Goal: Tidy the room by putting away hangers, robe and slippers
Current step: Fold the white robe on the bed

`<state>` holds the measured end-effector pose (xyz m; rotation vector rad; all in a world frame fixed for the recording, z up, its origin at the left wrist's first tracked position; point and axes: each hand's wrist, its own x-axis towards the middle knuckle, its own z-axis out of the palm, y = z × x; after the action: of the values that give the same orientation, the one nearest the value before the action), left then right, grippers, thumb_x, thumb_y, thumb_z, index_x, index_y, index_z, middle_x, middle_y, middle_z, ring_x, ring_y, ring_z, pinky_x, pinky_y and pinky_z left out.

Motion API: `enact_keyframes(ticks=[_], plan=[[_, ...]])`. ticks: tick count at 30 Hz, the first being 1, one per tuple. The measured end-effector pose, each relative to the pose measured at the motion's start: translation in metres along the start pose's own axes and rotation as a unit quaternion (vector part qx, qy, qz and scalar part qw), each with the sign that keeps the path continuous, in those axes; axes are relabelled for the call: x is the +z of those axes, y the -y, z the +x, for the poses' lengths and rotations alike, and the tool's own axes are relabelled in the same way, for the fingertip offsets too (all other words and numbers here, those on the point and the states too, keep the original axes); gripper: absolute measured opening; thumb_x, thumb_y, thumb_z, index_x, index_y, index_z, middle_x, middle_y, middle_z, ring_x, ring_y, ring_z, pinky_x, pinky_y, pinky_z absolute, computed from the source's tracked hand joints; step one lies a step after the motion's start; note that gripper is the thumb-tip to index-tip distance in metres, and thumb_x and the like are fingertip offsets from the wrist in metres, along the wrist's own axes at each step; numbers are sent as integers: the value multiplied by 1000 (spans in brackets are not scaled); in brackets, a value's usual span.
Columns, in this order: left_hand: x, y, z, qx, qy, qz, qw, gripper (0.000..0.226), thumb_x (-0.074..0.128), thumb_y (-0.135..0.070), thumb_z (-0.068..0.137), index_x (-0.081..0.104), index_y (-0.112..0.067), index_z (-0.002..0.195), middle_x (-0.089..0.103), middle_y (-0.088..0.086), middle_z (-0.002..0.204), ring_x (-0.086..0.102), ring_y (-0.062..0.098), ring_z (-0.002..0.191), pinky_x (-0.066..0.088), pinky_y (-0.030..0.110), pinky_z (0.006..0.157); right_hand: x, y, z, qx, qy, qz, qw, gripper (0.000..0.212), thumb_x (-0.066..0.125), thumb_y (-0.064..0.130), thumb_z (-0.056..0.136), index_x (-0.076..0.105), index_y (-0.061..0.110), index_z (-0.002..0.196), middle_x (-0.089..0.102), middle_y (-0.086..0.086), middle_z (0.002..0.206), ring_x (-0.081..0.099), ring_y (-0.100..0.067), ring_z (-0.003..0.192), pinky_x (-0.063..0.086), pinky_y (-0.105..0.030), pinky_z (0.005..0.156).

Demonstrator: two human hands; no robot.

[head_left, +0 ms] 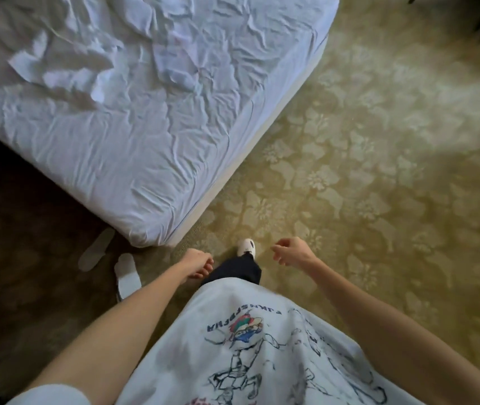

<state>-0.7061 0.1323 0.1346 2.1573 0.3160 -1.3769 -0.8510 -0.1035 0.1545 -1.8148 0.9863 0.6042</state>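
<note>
Both hands hang empty over the carpet, fingers loosely curled.

The left hand (196,263) and right hand (290,254) hold nothing. Two white slippers (110,261) lie at eight o'clock, just beside the bed (133,118) corner, one partly hidden behind the left forearm. No hangers or robe can be made out; the upper right blurs.

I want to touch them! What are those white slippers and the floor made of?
The slippers look like thin, soft white cloth, flat and floppy, probably the disposable kind. The floor looks like carpet: a matte, fuzzy, yellow-green surface with a woven leaf pattern.
</note>
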Motion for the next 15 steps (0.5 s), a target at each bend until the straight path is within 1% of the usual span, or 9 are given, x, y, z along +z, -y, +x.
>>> enact_keyframes(ticks=[1,4,5,7,8,10,12,15], plan=[[-6,-29,10,2,-5,-5,1000,19,56,-14,95,67,-7,81,63,5,63,51,13,43,37,19,41,-20,7,15,9,-4,-2,1000,21,59,25,99,74,11,95,76,-7,87,70,-17,74,60,-36,79],[-18,-120,36,27,6,-14,1000,19,54,-13,95,66,-7,81,63,6,66,51,13,46,37,20,41,-82,23,58,21,-33,-13,999,21,59,25,99,74,10,98,75,-4,85,69,-15,73,57,-27,68],[-19,-150,44,36,13,-13,999,19,54,-13,96,66,-7,82,64,6,67,51,13,47,38,19,40,-104,26,71,27,-46,-17,998,21,60,24,99,74,10,96,75,-5,85,69,-16,73,57,-29,69],[-15,-210,55,55,25,-1,998,19,55,-15,96,69,-7,85,68,6,71,56,13,51,42,19,41,-145,31,93,44,-71,-6,996,19,61,23,97,74,11,90,75,-5,82,70,-21,77,59,-38,76],[-11,-240,62,64,33,1,997,19,56,-16,95,71,-7,86,69,5,72,58,13,52,44,19,43,-165,34,104,52,-81,-2,995,19,62,22,96,74,11,86,75,-4,80,70,-22,77,60,-39,78],[-1,-306,77,80,56,-3,995,18,58,-16,94,72,-6,89,70,7,74,59,13,53,45,20,46,-206,36,131,70,-101,11,992,20,62,20,94,73,12,80,74,-2,76,70,-21,73,60,-39,74],[12,-369,94,91,66,-1,994,17,59,-15,93,72,-3,91,70,8,76,59,14,54,45,22,48,-248,38,160,90,-116,26,989,21,60,20,94,73,12,79,75,-1,75,71,-21,73,60,-38,72],[33,-460,125,104,73,3,992,18,60,-16,92,74,-3,93,72,7,76,60,14,55,46,22,49,-309,35,209,105,-115,33,987,22,59,20,96,74,13,81,75,-3,78,72,-21,77,61,-40,76]])
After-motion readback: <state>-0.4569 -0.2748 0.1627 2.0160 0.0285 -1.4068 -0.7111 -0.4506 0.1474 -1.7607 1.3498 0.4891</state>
